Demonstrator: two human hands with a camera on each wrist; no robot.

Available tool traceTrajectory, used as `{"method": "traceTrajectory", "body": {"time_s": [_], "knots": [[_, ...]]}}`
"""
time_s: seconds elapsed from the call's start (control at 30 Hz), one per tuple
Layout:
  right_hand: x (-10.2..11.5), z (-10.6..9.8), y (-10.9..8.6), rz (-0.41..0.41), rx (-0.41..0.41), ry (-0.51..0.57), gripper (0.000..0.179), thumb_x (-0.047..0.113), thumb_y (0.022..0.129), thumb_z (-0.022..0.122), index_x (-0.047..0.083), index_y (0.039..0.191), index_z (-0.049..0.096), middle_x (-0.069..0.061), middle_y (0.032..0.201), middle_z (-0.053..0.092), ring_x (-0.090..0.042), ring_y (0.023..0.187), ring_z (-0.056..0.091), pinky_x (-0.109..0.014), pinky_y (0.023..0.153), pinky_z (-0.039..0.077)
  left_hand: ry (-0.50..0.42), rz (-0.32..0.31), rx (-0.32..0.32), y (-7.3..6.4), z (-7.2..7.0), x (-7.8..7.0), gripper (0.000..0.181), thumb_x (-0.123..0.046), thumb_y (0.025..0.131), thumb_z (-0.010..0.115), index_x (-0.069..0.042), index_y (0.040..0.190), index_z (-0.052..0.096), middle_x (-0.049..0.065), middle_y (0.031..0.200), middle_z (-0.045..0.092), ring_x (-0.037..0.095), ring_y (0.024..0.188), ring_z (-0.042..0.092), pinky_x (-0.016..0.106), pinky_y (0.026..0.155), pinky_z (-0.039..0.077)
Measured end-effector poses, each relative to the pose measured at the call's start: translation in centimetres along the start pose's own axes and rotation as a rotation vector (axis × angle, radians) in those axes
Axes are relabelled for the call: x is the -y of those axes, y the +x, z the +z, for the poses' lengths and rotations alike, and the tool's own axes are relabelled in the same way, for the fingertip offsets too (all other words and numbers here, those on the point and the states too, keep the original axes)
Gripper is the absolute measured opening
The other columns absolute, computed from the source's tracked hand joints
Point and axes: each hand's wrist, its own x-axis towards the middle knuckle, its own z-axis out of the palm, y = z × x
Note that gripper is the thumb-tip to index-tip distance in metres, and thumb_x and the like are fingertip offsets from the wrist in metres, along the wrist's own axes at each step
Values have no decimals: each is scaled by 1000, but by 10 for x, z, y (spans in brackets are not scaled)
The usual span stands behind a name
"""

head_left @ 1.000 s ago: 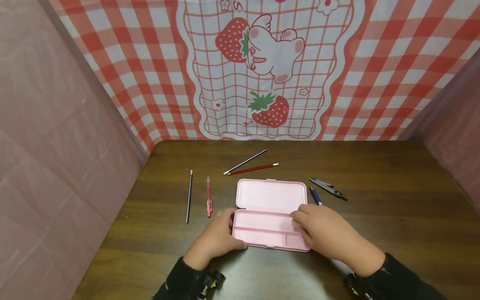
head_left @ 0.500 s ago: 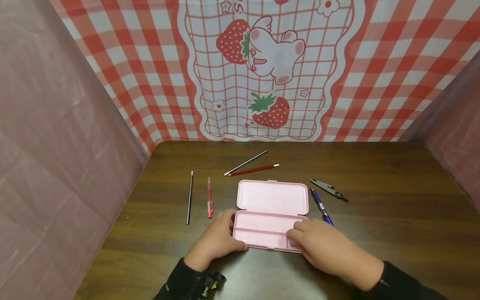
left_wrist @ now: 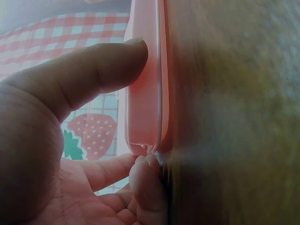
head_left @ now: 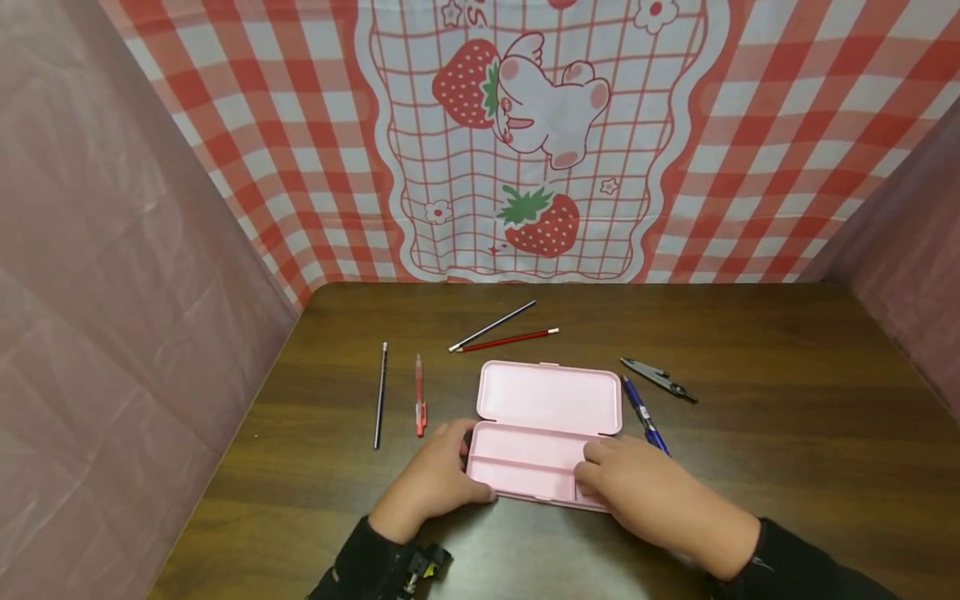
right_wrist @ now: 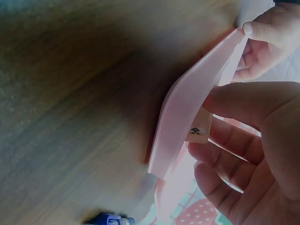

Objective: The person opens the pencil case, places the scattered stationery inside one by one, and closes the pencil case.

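Observation:
A pink pencil case (head_left: 522,477) lies with its lid up on the wooden table, showing a divided tray. My left hand (head_left: 435,473) grips its left end, the thumb (left_wrist: 119,65) against the front wall and the fingers around the short side. Over the small right-hand compartment is my right hand (head_left: 641,492). It pinches a small pale eraser (right_wrist: 199,132) with a black printed mark, which the fingers hide in the head view. Right of the case lie a blue pen (head_left: 644,416) and a grey drawing compass (head_left: 660,380).
Left of the case lie a dark pencil (head_left: 381,396) and a red pen (head_left: 420,396). Behind it, a red pencil (head_left: 510,339) and a silvery pencil (head_left: 492,326) almost meet at one end. A red checked cloth (head_left: 315,150) hangs at the table's back edge.
My right hand has come nearer to me, down to the small compartment, uncovering more of the blue pen. The case has shifted slightly right and turned a little; my left hand has stayed on it.

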Motion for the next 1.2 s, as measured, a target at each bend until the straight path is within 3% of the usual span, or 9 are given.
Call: {"method": "traceTrajectory", "body": {"time_s": [0.7, 0.9, 1.03, 1.2], "knots": [[0, 1, 1, 33, 55, 35, 4, 13, 96, 70, 18, 96, 69, 11, 81, 43, -8, 69, 41, -31, 64, 42, 0, -12, 2, 0, 0, 0, 85, -22, 63, 93, -3, 137, 56, 5, 108, 55, 20, 96, 53, 44, 82, 48], [-2, 2, 3, 48, 78, 53, 5, 14, 97, 69, 18, 99, 70, 11, 83, 43, -8, 71, 41, -31, 65, 42, 7, 9, 1, -1, -1, -1, 93, -21, 61, 96, -2, 141, 54, 9, 116, 57, 23, 104, 53, 46, 87, 48], [-4, 5, 4, 43, 59, 40, 5, 13, 97, 68, 17, 98, 69, 11, 83, 41, -8, 70, 40, -30, 64, 40, 17, 27, -3, 0, -2, -3, 101, -19, 59, 97, -3, 147, 49, 14, 124, 57, 26, 110, 53, 48, 91, 47], [-6, 6, 5, 33, 23, 30, 5, 14, 96, 71, 18, 95, 68, 11, 82, 40, -8, 69, 39, -29, 63, 39, 11, 22, -6, 1, -1, -2, 92, -16, 60, 96, 0, 140, 53, 13, 122, 58, 26, 108, 54, 48, 91, 47]]}}
